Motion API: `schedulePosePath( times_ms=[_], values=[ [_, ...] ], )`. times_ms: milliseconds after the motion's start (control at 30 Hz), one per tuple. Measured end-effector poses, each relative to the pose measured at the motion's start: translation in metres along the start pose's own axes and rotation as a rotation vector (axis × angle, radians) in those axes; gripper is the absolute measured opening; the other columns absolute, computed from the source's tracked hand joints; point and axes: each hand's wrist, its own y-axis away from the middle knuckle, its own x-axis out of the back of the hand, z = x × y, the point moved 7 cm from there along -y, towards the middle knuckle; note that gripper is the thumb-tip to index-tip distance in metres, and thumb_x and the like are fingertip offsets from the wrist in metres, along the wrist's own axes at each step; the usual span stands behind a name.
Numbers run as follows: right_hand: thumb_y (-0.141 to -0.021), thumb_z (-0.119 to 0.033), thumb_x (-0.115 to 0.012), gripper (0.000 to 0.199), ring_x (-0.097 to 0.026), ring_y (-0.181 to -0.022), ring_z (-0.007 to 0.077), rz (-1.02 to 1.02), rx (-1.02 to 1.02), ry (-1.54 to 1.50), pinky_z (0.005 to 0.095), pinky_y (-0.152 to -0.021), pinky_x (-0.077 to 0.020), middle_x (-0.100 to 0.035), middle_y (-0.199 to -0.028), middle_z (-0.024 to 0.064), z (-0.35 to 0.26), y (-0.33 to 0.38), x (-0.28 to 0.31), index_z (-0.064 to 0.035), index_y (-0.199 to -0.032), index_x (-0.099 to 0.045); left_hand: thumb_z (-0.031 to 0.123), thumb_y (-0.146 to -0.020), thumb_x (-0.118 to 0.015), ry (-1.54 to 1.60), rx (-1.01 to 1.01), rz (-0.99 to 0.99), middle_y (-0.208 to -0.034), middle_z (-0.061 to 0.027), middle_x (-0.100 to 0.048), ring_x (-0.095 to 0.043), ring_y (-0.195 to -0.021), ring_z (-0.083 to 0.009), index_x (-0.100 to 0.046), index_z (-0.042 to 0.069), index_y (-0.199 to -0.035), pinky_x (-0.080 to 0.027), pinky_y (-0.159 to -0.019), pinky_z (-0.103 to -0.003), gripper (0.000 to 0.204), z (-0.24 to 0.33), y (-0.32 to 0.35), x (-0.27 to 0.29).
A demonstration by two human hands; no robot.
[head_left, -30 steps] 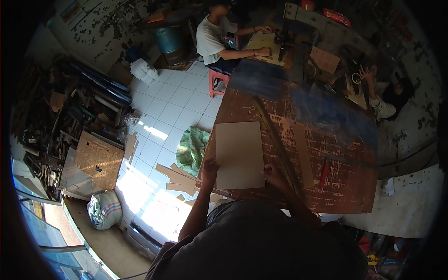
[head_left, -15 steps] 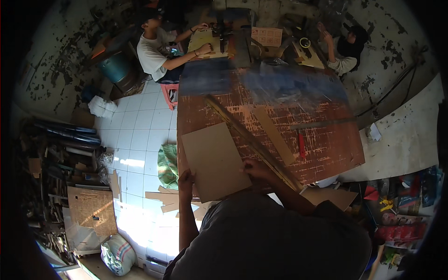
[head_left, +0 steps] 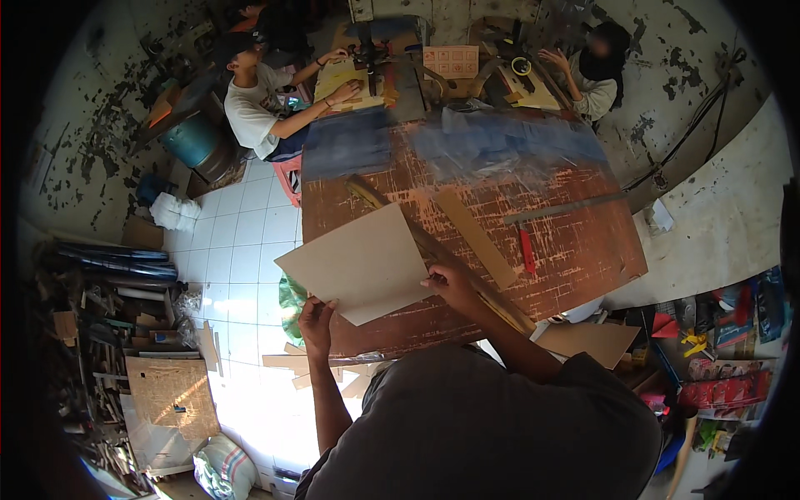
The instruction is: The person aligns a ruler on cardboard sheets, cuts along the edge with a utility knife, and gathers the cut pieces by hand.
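A flat, plain tan cardboard sheet [head_left: 360, 265] is held in front of me over the near left part of the worn red-brown table [head_left: 575, 250]. My left hand [head_left: 317, 323] pinches its lower left edge between thumb and fingers. On the opposite side, my right hand [head_left: 446, 285] grips the sheet by its right edge. The sheet covers part of a long wooden bar [head_left: 500, 313] that lies slantwise across the table. To the right of that bar are a narrow tan cardboard strip [head_left: 477, 239] and a red-handled cutter [head_left: 527, 252].
A long metal ruler [head_left: 567, 208] lies across the table's right side. Blue plastic sheeting [head_left: 508, 142] covers the far part. Two co-workers sit there, one at the left [head_left: 257, 108] and one at the right [head_left: 596, 79]. Cardboard offcuts [head_left: 287, 363] litter the floor; a green sack [head_left: 292, 307] is beside the table.
The cardboard sheet has been raised and turned, its far left corner swinging out to the left. Both hands have moved up with it and still hold its edges. My view has shifted slightly.
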Motion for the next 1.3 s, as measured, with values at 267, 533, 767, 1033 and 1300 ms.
schedulePosePath(
  times_ms=[267, 533, 767, 1033, 1300],
  values=[
    [-0.087, -0.018, -0.075, 0.026, -0.060, -0.074, 0.0143, -0.040, -0.031, 0.018, 0.0294, -0.069, -0.0491, -0.060, -0.082, 0.0067, -0.020, -0.005, 0.018, 0.0021, -0.095, -0.061, -0.004, -0.087, -0.069, -0.051, -0.052, -0.050, -0.091, -0.0042, -0.070, -0.064, -0.086, -0.0103, -0.068, 0.000, -0.098, -0.048, -0.082, -0.026, 0.011, 0.022, 0.006, 0.003],
    [-0.087, -0.018, -0.074, 0.025, -0.062, -0.074, 0.0197, -0.098, 0.027, 0.040, 0.0332, -0.068, -0.0483, -0.060, -0.085, 0.0090, -0.017, -0.002, 0.021, 0.0018, -0.093, -0.061, -0.004, -0.084, -0.072, -0.201, -0.097, -0.045, -0.093, -0.0072, -0.071, -0.064, -0.088, -0.0136, -0.071, -0.002, -0.098, -0.048, -0.083, -0.028, 0.014, 0.051, 0.013, 0.001],
    [-0.090, -0.017, -0.070, 0.024, -0.064, -0.079, 0.0230, -0.152, 0.054, 0.096, 0.0351, -0.073, -0.0512, -0.065, -0.093, 0.0125, -0.022, -0.007, 0.022, 0.0013, -0.105, -0.066, -0.001, -0.082, -0.076, -0.336, -0.063, -0.029, -0.092, -0.0097, -0.073, -0.066, -0.088, -0.0165, -0.074, 0.000, -0.097, -0.049, -0.082, -0.029, 0.015, 0.063, 0.029, 0.000],
    [-0.091, -0.016, -0.070, 0.025, -0.065, -0.086, 0.0227, -0.227, 0.097, 0.107, 0.0353, -0.076, -0.0512, -0.067, -0.100, 0.0135, -0.044, -0.008, 0.028, 0.0027, -0.107, -0.067, 0.000, -0.084, -0.074, -0.358, 0.001, -0.068, -0.095, -0.0071, -0.073, -0.065, -0.090, -0.0145, -0.074, 0.002, -0.099, -0.050, -0.085, -0.031, 0.015, 0.073, 0.043, -0.015],
    [-0.093, -0.018, -0.069, 0.023, -0.065, -0.082, 0.0169, -0.209, 0.050, -0.169, 0.0328, -0.074, -0.0497, -0.069, -0.090, 0.0112, -0.080, -0.007, 0.042, 0.0031, -0.101, -0.069, 0.005, -0.086, -0.071, -0.522, 0.001, -0.133, -0.097, -0.0122, -0.073, -0.068, -0.092, -0.0203, -0.070, -0.001, -0.103, -0.051, -0.082, -0.033, 0.019, 0.061, 0.043, -0.034]
  ],
)
